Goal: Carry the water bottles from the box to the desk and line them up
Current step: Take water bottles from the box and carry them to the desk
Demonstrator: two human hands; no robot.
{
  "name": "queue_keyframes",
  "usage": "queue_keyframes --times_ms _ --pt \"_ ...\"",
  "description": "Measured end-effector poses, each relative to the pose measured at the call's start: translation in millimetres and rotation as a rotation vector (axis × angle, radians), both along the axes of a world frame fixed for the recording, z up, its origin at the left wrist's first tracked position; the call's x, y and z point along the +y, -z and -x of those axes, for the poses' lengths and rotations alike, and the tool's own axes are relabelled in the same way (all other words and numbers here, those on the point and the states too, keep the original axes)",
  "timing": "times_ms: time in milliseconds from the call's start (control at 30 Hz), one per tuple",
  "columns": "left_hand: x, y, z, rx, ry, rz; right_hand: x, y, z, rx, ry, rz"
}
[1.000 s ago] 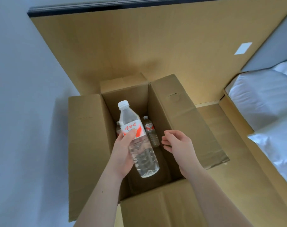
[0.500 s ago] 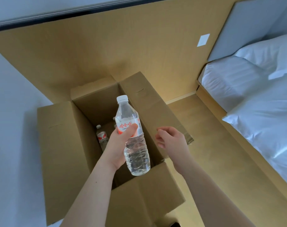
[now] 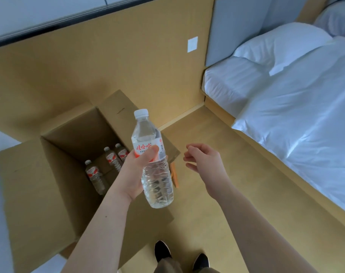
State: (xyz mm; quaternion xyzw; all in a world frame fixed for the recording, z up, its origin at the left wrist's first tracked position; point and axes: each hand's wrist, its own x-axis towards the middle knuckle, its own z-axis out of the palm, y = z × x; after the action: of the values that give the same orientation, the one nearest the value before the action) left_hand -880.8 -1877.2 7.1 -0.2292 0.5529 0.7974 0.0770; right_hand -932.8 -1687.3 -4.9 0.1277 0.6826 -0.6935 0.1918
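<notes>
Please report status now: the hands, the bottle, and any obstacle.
Left hand grips bottle, lifted above box. Right hand open, holds nothing. Three bottles visible in box. Desk not in view; bed on right.

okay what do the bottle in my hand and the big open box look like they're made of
The bottle in your left hand looks like thin clear plastic: see-through, ribbed lower body, white screw cap, glossy printed label. The box looks like plain brown corrugated cardboard: matte, with creased fold-out flaps.
</notes>
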Motion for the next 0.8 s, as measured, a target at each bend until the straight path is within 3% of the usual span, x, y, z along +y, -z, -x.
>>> queue_keyframes --times_ms 300,800 --pt "73.1 -9.9 30.5 0.071 0.285 0.093 90.7 -2.3 -13.0 0.010 0.259 0.034" --pt "248.8 -10.2 102.8 0.147 0.854 0.026 231.8 -22.7 -53.8 0.045 0.859 -0.012"
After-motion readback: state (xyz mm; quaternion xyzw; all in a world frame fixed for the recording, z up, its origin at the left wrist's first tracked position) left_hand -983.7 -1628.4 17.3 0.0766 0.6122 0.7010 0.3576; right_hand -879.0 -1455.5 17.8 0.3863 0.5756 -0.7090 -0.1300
